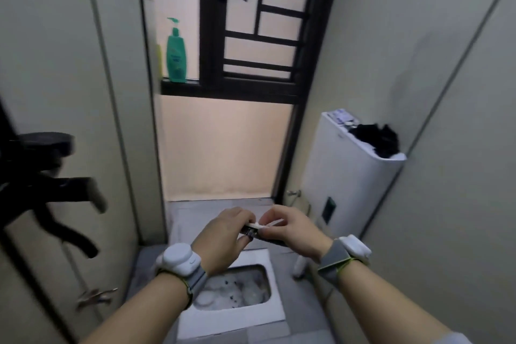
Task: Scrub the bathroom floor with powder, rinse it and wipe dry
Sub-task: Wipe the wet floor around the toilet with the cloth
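pinching a small dark packet (pixel 252 231) between them, left hand (pixel 223 234) and right hand (pixel 290 232) meet above the squat pan (pixel 275 313); packet lies crosswise, its white flap (pixel 269 223) nearer the right fingers, floor (pixel 145 262) below.

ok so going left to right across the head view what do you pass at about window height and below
black fixture → green pump bottle → dark window grille → white tank with black cloth on top
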Available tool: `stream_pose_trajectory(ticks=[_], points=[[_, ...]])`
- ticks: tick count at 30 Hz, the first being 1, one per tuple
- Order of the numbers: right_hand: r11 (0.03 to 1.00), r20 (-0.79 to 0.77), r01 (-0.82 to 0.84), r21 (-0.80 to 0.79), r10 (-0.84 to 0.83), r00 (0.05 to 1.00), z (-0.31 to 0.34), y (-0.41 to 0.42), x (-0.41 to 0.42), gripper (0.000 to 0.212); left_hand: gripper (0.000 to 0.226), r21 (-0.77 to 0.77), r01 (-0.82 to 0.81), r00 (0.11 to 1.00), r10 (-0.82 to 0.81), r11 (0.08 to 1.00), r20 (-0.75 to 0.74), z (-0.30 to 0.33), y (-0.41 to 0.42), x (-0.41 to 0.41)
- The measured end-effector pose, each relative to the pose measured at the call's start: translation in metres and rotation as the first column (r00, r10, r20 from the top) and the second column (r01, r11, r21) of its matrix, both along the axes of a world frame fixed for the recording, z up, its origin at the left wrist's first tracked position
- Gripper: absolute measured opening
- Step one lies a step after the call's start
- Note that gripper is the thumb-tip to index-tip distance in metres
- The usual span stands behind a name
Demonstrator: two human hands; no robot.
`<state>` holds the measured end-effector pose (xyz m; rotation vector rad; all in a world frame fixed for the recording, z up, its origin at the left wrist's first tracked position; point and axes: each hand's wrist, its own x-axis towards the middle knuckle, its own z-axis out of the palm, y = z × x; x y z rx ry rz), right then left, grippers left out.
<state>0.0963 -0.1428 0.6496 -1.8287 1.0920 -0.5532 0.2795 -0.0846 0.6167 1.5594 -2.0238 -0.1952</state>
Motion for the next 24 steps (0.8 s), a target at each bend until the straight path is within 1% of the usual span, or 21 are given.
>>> stream_pose_trajectory(ticks=[1,3,6,7,9,11,13,16,18,19,21,24], points=[[0.999,-0.022,0.027,-0.020,-0.028,0.999,0.002,-0.005,-0.022,0.016,0.020,-0.011,0.035,0.999,-0.036,0.999,-0.012,0.003,-0.010,-0.020],[0.998,-0.056,0.054,-0.044,-0.056,0.997,0.006,-0.013,-0.045,0.019,0.023,-0.015,0.057,0.997,-0.057,0.998,-0.046,0.007,-0.023,-0.040],[0.980,-0.049,0.175,-0.099,-0.181,0.982,0.015,-0.046,-0.113,0.015,0.043,0.052,0.071,0.992,-0.065,0.996,-0.105,0.029,-0.070,-0.099],[0.970,-0.064,0.212,-0.121,-0.221,0.973,0.019,-0.062,-0.138,0.013,0.043,0.075,0.062,0.993,-0.054,0.995,-0.108,0.037,-0.090,-0.120],[0.943,-0.091,0.276,-0.184,-0.296,0.951,0.024,-0.079,-0.162,0.016,0.034,0.113,0.024,0.995,-0.013,0.993,-0.096,0.053,-0.117,-0.137],[0.908,-0.061,0.347,-0.236,-0.371,0.927,0.026,-0.105,-0.196,0.019,0.028,0.136,-0.001,0.992,0.017,0.991,-0.123,0.071,-0.151,-0.167],[0.872,0.002,0.429,-0.235,-0.441,0.898,0.029,-0.133,-0.226,0.017,0.028,0.109,0.002,0.993,0.011,0.994,-0.118,0.091,-0.191,-0.202],[0.835,0.060,0.494,-0.242,-0.495,0.867,0.030,-0.162,-0.257,0.016,0.036,0.010,0.003,0.999,-0.003,1.000,-0.041,0.119,-0.253,-0.252],[0.818,0.065,0.519,-0.248,-0.520,0.851,0.027,-0.177,-0.274,0.017,0.047,-0.053,0.031,0.999,-0.029,0.998,0.037,0.131,-0.293,-0.286],[0.813,0.055,0.526,-0.251,-0.530,0.846,0.026,-0.182,-0.281,0.018,0.054,-0.050,0.029,0.995,-0.024,0.998,0.097,0.134,-0.310,-0.303],[0.811,0.054,0.526,-0.255,-0.532,0.845,0.022,-0.189,-0.291,0.021,0.069,0.015,0.004,0.973,-0.007,1.000,0.231,0.132,-0.336,-0.325],[0.820,0.053,0.516,-0.250,-0.520,0.852,0.017,-0.194,-0.306,0.023,0.085,0.100,-0.062,0.952,0.029,0.993,0.305,0.113,-0.366,-0.343]])
